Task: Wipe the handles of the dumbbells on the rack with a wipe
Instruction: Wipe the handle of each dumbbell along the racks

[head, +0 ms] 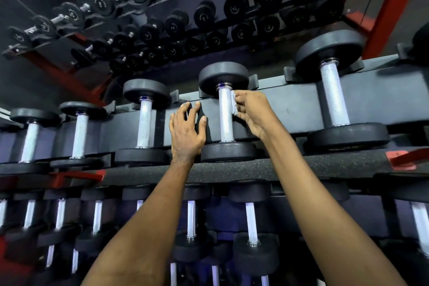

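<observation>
A person is standing at a dumbbell rack (290, 104) in a gym, both bare arms reaching up and forward over its upper tier. The right hand (249, 111) is pinching a small white wipe (234, 105) between thumb and fingertips, its grip closed on the folded sheet, and is pressing it against the right side of the knurled steel handle (225, 121) of a black dumbbell (224, 74) lying in the middle of the row. The wipe is sitting on the far half of that handle, just below the far weight head.

The left hand (188, 127) is holding nothing: its grip is open, fingers spread and lightly bent over the rack's dark beam, just to the left of the same dumbbell and reaching towards the beam's far edge. It is lying between that dumbbell and a smaller dumbbell (145, 121) resting to the left. A larger dumbbell (334, 97) is resting well to the right, its handle bare.

Below the forearms, a speckled rubber strip (301, 167) is edging the upper tier, and a lower row of dumbbells (251, 225) is showing beneath it. Behind the rack, a mirror (162, 18) is reflecting rows of black weights, and a red steel upright (392, 7) is rising at the right.
</observation>
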Demonstrator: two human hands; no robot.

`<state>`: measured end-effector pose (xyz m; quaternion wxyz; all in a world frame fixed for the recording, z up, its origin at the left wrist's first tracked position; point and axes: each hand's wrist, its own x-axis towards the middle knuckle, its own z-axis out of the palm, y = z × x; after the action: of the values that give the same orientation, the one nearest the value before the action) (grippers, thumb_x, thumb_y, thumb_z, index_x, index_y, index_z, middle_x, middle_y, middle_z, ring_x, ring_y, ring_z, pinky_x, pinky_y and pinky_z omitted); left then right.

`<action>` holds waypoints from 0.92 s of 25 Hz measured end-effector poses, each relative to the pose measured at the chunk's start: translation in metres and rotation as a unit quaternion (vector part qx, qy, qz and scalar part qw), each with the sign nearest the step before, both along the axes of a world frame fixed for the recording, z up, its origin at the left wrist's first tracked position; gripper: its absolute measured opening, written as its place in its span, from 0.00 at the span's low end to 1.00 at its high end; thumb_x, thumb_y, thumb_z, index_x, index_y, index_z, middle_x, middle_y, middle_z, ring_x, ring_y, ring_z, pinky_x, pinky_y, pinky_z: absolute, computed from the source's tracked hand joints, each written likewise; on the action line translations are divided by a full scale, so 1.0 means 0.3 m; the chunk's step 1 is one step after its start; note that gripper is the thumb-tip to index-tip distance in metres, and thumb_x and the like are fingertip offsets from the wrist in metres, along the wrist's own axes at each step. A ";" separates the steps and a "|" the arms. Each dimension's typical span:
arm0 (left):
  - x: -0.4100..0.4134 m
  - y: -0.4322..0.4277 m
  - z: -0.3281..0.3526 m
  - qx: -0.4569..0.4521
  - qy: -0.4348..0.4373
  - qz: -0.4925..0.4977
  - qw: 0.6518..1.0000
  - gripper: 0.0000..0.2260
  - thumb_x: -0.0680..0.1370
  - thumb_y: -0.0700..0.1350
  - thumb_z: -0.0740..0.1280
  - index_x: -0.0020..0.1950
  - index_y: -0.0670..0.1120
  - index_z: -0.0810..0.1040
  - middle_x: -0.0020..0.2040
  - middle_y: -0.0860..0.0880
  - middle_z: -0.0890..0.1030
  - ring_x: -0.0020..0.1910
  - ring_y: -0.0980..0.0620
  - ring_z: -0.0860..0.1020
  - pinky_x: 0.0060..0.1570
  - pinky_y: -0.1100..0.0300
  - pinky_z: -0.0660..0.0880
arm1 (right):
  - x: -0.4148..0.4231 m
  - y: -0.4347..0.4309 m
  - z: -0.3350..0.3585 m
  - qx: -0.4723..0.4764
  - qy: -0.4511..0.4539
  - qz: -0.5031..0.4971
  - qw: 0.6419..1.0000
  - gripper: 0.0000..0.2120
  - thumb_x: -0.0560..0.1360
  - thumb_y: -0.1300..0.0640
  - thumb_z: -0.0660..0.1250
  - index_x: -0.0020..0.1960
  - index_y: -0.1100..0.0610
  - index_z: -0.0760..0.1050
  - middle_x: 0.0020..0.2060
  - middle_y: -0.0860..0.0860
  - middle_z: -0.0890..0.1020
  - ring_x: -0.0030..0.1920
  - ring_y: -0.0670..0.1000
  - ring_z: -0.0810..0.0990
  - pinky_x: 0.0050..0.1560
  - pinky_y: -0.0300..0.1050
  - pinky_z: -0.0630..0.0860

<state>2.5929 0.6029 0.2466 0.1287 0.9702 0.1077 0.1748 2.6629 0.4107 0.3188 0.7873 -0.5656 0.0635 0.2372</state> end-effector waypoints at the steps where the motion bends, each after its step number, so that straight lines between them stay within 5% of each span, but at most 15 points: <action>1: -0.002 0.001 0.000 -0.001 -0.001 0.001 1.000 0.22 0.83 0.56 0.56 0.75 0.51 0.71 0.73 0.44 0.69 0.74 0.45 0.66 0.76 0.39 0.57 | 0.014 0.003 0.012 -0.012 0.007 0.002 1.000 0.18 0.75 0.71 0.53 0.37 0.59 0.77 0.28 0.49 0.79 0.26 0.43 0.78 0.32 0.38 0.75; 4: 0.000 -0.002 -0.003 -0.002 0.001 -0.001 1.000 0.21 0.83 0.56 0.57 0.74 0.51 0.71 0.73 0.44 0.69 0.73 0.45 0.66 0.74 0.37 0.60 | 0.029 0.002 0.036 -0.101 -0.027 0.041 0.994 0.10 0.66 0.66 0.56 0.36 0.66 0.75 0.27 0.53 0.73 0.29 0.49 0.72 0.39 0.44 0.69; 8: -0.004 0.000 -0.001 -0.001 0.003 0.000 1.000 0.21 0.83 0.55 0.58 0.74 0.50 0.71 0.72 0.44 0.69 0.72 0.45 0.66 0.73 0.36 0.61 | 0.034 0.026 -0.041 -0.104 -0.049 0.064 0.991 0.19 0.59 0.65 0.53 0.44 0.62 0.77 0.37 0.57 0.72 0.40 0.55 0.68 0.42 0.51 0.63; 12: -0.006 -0.002 0.001 0.000 0.002 -0.004 1.000 0.21 0.83 0.55 0.57 0.74 0.50 0.71 0.72 0.43 0.69 0.72 0.45 0.66 0.73 0.36 0.61 | -0.021 0.023 0.027 -0.099 -0.023 0.031 0.994 0.13 0.65 0.71 0.54 0.41 0.66 0.76 0.33 0.62 0.77 0.33 0.56 0.74 0.33 0.44 0.68; 17: -0.003 0.006 -0.001 0.003 0.016 -0.006 1.000 0.22 0.83 0.57 0.55 0.75 0.51 0.70 0.73 0.43 0.68 0.73 0.45 0.65 0.77 0.39 0.55 | -0.024 0.023 0.061 -0.072 0.017 0.040 0.996 0.18 0.73 0.73 0.50 0.41 0.61 0.78 0.37 0.56 0.82 0.35 0.49 0.78 0.32 0.39 0.72; 19: 0.000 0.010 -0.005 0.004 0.018 -0.007 1.000 0.23 0.83 0.58 0.54 0.75 0.52 0.69 0.73 0.44 0.68 0.74 0.45 0.65 0.77 0.42 0.51 | -0.025 0.025 0.061 -0.118 -0.021 0.048 0.992 0.16 0.71 0.74 0.52 0.40 0.65 0.78 0.32 0.57 0.82 0.32 0.51 0.80 0.34 0.41 0.71; 23: 0.001 0.012 -0.007 0.010 0.017 -0.009 1.000 0.22 0.83 0.58 0.54 0.75 0.52 0.68 0.73 0.43 0.67 0.74 0.45 0.65 0.78 0.41 0.52 | -0.051 0.020 0.008 -0.184 -0.042 0.057 0.980 0.13 0.65 0.71 0.55 0.43 0.73 0.76 0.37 0.64 0.78 0.39 0.59 0.78 0.43 0.52 0.75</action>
<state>2.5932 0.6065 0.2446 0.1190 0.9751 0.0992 0.1584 2.6476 0.4166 0.3213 0.6570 -0.7128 0.0404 0.2421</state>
